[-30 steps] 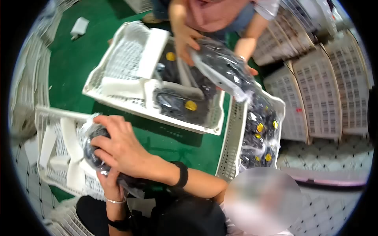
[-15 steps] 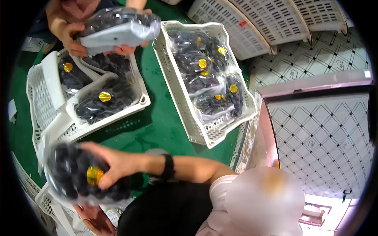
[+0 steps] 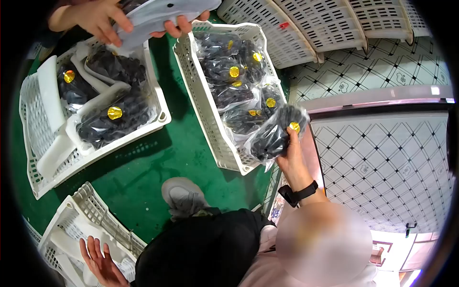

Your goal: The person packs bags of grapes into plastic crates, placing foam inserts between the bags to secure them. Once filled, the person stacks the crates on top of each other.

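Note:
My right hand (image 3: pixel 292 157), with a black watch on the wrist, grips a clear plastic bag of dark grapes (image 3: pixel 275 136) with a gold sticker. The bag is tilted over the near right corner of a white slotted crate (image 3: pixel 203 107), which holds several similar bags (image 3: pixel 227 71). At the lower left, my left hand (image 3: pixel 100 262) is open with its fingers spread, holding nothing. It is over another white crate (image 3: pixel 86 191) with white foam pieces inside.
A co-worker's hands (image 3: pixel 103 21) hold a pale-backed bag (image 3: pixel 158 21) at the top. Below them, a white crate (image 3: pixel 95 155) contains foam strips (image 3: pixel 55 98) and bagged grapes (image 3: pixel 114 117). White crates (image 3: pixel 325 28) stand at the upper right. My shoe (image 3: pixel 184 196) rests on the green floor.
My right hand has carried the bag of grapes from the lower left to the right-hand crate. My left hand is now apart from the bag. The co-worker's bag has moved up.

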### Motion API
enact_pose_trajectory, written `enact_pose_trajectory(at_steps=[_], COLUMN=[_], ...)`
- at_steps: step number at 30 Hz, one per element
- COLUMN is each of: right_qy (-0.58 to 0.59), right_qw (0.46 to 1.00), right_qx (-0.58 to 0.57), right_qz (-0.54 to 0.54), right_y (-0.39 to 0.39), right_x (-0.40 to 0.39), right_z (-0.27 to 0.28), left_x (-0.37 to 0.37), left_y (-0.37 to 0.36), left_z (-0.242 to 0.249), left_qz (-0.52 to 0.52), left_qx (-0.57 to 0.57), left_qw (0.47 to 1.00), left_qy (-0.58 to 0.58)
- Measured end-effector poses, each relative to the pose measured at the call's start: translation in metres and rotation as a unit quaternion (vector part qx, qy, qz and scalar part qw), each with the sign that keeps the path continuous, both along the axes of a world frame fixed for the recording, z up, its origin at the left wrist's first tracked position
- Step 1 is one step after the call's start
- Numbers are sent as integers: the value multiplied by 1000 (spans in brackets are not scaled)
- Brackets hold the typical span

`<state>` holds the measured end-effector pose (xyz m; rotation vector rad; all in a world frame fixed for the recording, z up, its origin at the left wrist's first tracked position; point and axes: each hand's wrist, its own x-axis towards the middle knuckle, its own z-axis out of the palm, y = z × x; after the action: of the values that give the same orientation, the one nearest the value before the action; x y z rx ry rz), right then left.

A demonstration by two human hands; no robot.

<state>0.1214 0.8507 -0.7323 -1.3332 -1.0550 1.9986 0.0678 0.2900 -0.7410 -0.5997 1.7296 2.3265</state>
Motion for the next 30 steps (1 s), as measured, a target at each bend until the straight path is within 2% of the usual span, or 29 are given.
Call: enact_pose_trajectory(at_steps=[3, 4, 6, 9, 12, 13, 16, 17, 18, 19, 20, 22, 23, 24, 25, 28, 30], right_qy=[-74, -189, -274, -412, -371, -333, -326, -314, -304, -441, -550, -571, -470, -427, -287, -100, -66], right_qw=[996, 981, 953, 878, 890, 913, 905, 907, 889, 755, 576, 371, 428, 522, 606, 695, 674], right_qx=[-51, -53, -28, 3, 146, 114, 169, 160, 201, 260, 315, 502, 594, 560, 600, 644, 689], right_qz=[-5, -6, 124, 244, 221, 206, 216, 230, 277, 410, 516, 534, 493, 481, 437, 304, 258], right_y=[-7, -9, -6, 7, 8, 1, 8, 13, 8, 15, 18, -14, -9, -29, -32, -57, -68], right_x=[11, 11, 9, 18, 14, 5, 9, 15, 13, 6, -10, -51, -63, -98, -118, -183, -202], right_z=[-18, -13, 1, 11, 2, 1, -31, -35, -19, 5, 28, 66, 58, 77, 71, 86, 104], left_x=[3, 3, 4, 3, 2, 2, 0, -1, -2, -3, -4, -3, -2, -2, -2, 1, 4], left_y=[-8, -10, -15, -9, -9, -8, -1, 3, 6, 12, 15, 14, 11, 11, 11, 11, 10], left_z=[-4, -4, -7, -6, -7, -9, -7, -5, -2, 0, 4, 3, 3, 1, 0, 4, 4], left_qz=[1, 1, 7, 12, 5, 1, -5, -8, -9, 24, 25, 33, 27, 21, 14, 14, 24], left_qx=[5, 9, 12, 1, 2, 9, -11, -15, -21, -8, -6, -11, -19, -24, -29, -55, -69], left_qw=[1000, 1000, 1000, 1000, 1000, 1000, 1000, 1000, 1000, 999, 999, 999, 999, 999, 999, 998, 997], left_qy=[-9, -8, -12, -18, -15, -12, -17, -20, -21, -28, -24, -31, -29, -25, -20, -35, -39])
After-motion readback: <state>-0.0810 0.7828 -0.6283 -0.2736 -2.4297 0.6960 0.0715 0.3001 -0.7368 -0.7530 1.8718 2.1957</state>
